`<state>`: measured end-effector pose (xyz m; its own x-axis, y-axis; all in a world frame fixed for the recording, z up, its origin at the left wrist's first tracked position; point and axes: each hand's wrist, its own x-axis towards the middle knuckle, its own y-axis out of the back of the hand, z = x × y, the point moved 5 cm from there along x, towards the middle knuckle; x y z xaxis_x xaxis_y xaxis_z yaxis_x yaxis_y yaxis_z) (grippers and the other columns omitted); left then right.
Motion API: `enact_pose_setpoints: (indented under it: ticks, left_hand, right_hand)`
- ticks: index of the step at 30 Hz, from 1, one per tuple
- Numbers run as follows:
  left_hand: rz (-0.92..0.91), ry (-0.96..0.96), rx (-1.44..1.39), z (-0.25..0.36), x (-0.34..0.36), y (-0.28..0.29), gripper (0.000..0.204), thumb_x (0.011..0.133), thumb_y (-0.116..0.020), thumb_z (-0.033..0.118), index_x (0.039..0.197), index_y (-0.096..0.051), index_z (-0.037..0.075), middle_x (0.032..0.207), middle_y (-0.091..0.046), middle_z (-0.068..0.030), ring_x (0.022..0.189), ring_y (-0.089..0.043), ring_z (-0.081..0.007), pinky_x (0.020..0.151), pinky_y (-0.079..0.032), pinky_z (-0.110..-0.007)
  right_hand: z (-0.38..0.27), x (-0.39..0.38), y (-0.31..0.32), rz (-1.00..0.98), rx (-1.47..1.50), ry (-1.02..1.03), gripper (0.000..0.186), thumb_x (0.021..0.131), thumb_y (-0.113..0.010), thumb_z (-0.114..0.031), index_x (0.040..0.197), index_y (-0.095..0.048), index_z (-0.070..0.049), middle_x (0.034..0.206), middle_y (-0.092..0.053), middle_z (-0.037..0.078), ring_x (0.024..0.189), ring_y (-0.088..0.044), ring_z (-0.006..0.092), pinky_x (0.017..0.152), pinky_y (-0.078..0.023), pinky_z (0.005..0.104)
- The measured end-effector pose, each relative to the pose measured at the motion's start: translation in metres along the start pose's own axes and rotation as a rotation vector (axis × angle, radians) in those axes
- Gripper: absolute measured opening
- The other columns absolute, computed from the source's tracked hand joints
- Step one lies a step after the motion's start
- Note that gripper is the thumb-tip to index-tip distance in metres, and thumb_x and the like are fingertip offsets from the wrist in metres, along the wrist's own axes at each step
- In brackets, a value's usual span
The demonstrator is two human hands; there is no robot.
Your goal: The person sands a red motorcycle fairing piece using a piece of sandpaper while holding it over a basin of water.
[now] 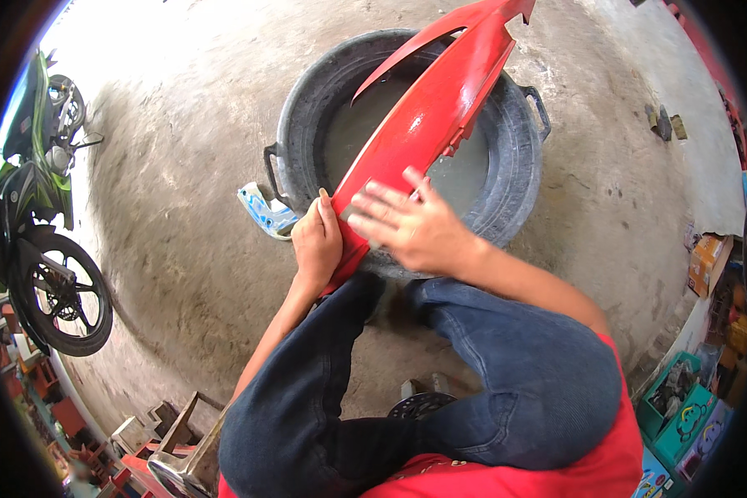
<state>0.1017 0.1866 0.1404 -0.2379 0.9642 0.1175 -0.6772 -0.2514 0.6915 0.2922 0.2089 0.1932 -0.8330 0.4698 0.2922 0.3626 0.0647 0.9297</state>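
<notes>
A long glossy red motorcycle body panel (427, 112) slants across a dark grey tub (519, 183), its forked far end reaching past the far rim. Near my knees, my left hand (316, 241) is closed round the panel's lower end, thumb up along its edge. My right hand (411, 224) lies over the panel's lower part, fingers stretched out and slightly smeared by motion. Whether anything thin is under those fingers is hidden. Cloudy water (465, 178) shows in the tub below the panel.
A white and blue curved piece (266, 212) lies on the concrete floor beside the tub's left handle. At left stands a black and green motorcycle (46, 216). Boxes (681, 398) line the lower right, and a metal-framed object (183, 456) is at lower left.
</notes>
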Motion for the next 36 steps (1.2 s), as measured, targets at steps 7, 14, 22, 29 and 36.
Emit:
enact_pose_setpoints:
  ticks: [7, 14, 22, 29, 36]
  left_hand:
    - [0.0, -0.036, 0.02, 0.003, 0.0, 0.002, 0.034, 0.112, -0.044, 0.019, 0.105, -0.069, -0.004, 0.081, -0.068, -0.0255, 0.073, -0.067, -0.0447, 0.064, -0.05, -0.052]
    - [0.062, -0.036, -0.088, 0.006, -0.001, -0.001, 0.043, 0.115, -0.04, 0.026, 0.092, -0.062, -0.003, 0.074, -0.061, -0.0274, 0.07, -0.061, -0.0479, 0.063, -0.044, -0.052]
    - [0.013, -0.047, 0.0, 0.002, -0.001, 0.001, 0.033, 0.112, -0.045, 0.02, 0.104, -0.068, -0.003, 0.08, -0.068, -0.0259, 0.072, -0.067, -0.0453, 0.063, -0.05, -0.052]
    - [0.059, -0.077, 0.01, 0.002, -0.001, 0.005, 0.033, 0.112, -0.045, 0.019, 0.103, -0.068, -0.003, 0.077, -0.066, -0.0247, 0.07, -0.065, -0.0449, 0.061, -0.049, -0.052]
    - [0.04, -0.082, 0.002, 0.005, 0.0, 0.001, 0.031, 0.112, -0.046, 0.018, 0.103, -0.068, -0.003, 0.077, -0.066, -0.0253, 0.07, -0.065, -0.0453, 0.061, -0.048, -0.052]
  right_hand:
    - [0.132, 0.006, 0.047, 0.204, -0.291, -0.516, 0.051, 0.102, -0.057, -0.032, 0.152, -0.058, -0.023, 0.158, -0.055, 0.009, 0.145, -0.052, 0.0321, 0.117, -0.032, 0.0697]
    - [0.027, 0.0, 0.018, 0.043, -0.176, -0.101, 0.05, 0.098, -0.064, -0.037, 0.145, -0.063, -0.019, 0.151, -0.061, 0.007, 0.141, -0.056, 0.029, 0.115, -0.038, 0.0638]
    - [0.06, 0.005, 0.018, 0.116, -0.246, -0.244, 0.053, 0.103, -0.058, -0.047, 0.153, -0.057, -0.03, 0.159, -0.051, 0.016, 0.145, -0.05, 0.0397, 0.118, -0.032, 0.0682]
    - [0.088, 0.008, 0.039, 0.133, -0.206, -0.314, 0.064, 0.1, -0.061, -0.053, 0.159, -0.048, -0.033, 0.16, -0.049, 0.018, 0.147, -0.048, 0.0372, 0.118, -0.028, 0.0721]
    - [0.087, 0.003, 0.031, 0.234, -0.07, -0.362, 0.085, 0.096, -0.068, -0.051, 0.159, -0.042, 0.0, 0.161, -0.049, 0.019, 0.151, -0.045, 0.0333, 0.121, -0.031, 0.0637]
